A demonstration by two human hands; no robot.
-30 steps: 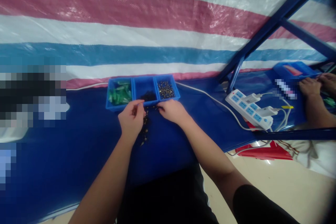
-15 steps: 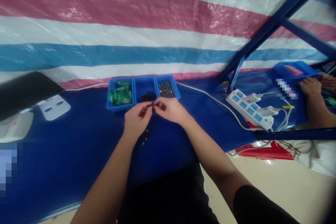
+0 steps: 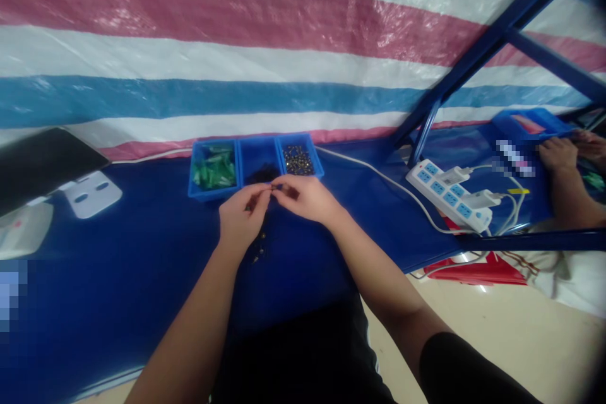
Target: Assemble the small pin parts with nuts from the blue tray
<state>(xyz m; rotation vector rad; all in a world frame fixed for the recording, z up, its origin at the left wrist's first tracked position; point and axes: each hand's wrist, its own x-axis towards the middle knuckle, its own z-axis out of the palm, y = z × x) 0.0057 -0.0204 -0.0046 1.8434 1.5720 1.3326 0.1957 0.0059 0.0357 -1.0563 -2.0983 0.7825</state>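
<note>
My left hand (image 3: 244, 211) and my right hand (image 3: 301, 196) meet fingertip to fingertip over the blue table, in front of the bins. Both are closed in a pinch on something small and dark between them, too small to name. Just beyond my fingers stands a blue bin of dark small parts (image 3: 264, 173). Beside it on the right is a bin of small brass-and-dark metal parts (image 3: 298, 160), and on the left a bin of green translucent pieces (image 3: 215, 167). Several small metal parts (image 3: 258, 249) lie on the table beside my left wrist.
A white power strip (image 3: 449, 196) with plugged-in adapters and cables lies to the right, near a blue metal frame (image 3: 473, 69). Over there another person's hands (image 3: 558, 154) are beside a blue bin. A white device with a dark panel (image 3: 42, 170) stands at the left.
My joined hands have shifted very slightly left in view, and so have the bins and the device, as the camera turned a little. My fingers still pinch together.
</note>
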